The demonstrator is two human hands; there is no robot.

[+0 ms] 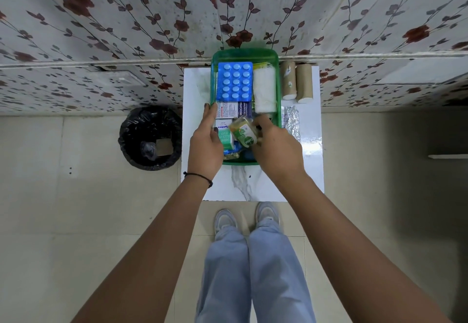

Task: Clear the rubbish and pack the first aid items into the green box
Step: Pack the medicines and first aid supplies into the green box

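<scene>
Nearest to me are my own legs in pale blue trousers and my grey shoes [247,217] on the tiled floor, just short of the small white table [266,186]. Both my arms reach out over its near edge. My left hand [205,145], with a thin black band at the wrist, rests on the left wall of the green box [279,89], fingers lying along the packets inside; whether it grips the wall or only steadies it I cannot tell. My right hand [276,143] is closed around a small bottle [244,133] with amber liquid and a green label, held tilted over the near part of the box. Under it lie a green and white carton [226,134] and a white and blue plaster packet [234,110]. Further in, a blue blister pack [235,81] of tablets lies flat beside a white gauze roll [264,89]. Outside the box on the table, to the right, is a silver foil strip [291,120], and beyond it two brown bandage rolls [296,82] side by side. On the floor left of the table stands a bin [150,138] lined with black plastic, some scraps inside. Behind everything is a flower-patterned wall [126,31].
</scene>
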